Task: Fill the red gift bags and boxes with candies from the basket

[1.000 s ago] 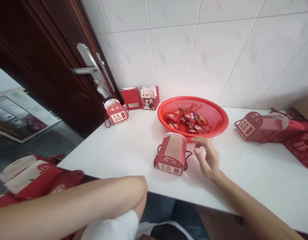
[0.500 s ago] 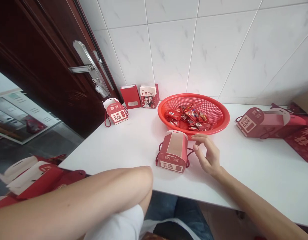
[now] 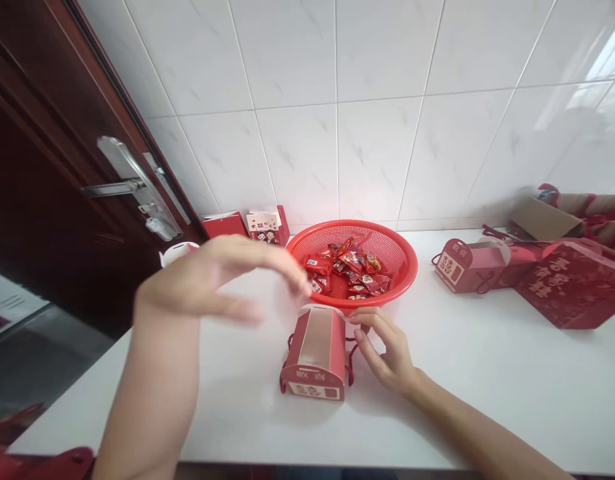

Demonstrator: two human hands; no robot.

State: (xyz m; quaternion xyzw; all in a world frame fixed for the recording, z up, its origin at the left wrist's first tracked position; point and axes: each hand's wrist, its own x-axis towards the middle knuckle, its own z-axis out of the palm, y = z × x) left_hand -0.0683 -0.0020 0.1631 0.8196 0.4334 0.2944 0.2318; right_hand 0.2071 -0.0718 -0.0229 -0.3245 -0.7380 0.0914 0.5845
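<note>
A red and pink gift box (image 3: 317, 350) with a clear window on top and red rope handles stands upright at the table's middle. My right hand (image 3: 387, 350) rests close by its right side, fingers loosely bent, thumb apart and nothing held. Its fingertips are near the box's far right corner; I cannot tell if they touch. My left hand (image 3: 217, 277), blurred by motion, hovers left of the box with fingers and thumb apart and nothing in it. Behind the box, a red plastic basket (image 3: 408, 270) contains several red-wrapped snack packets (image 3: 354, 263).
Two small boxes, one plain red (image 3: 224, 225) and one with cartoon figures (image 3: 266, 225), stand by the tiled wall. Another box (image 3: 180, 250) is mostly behind my left hand. Red boxes (image 3: 572, 283) and a cardboard carton (image 3: 544, 217) occupy the right. A dark door (image 3: 47, 167) borders the left.
My left hand has come up into view over the table from the lower left. The camera view has shifted up and right. My right hand stays beside the gift box.
</note>
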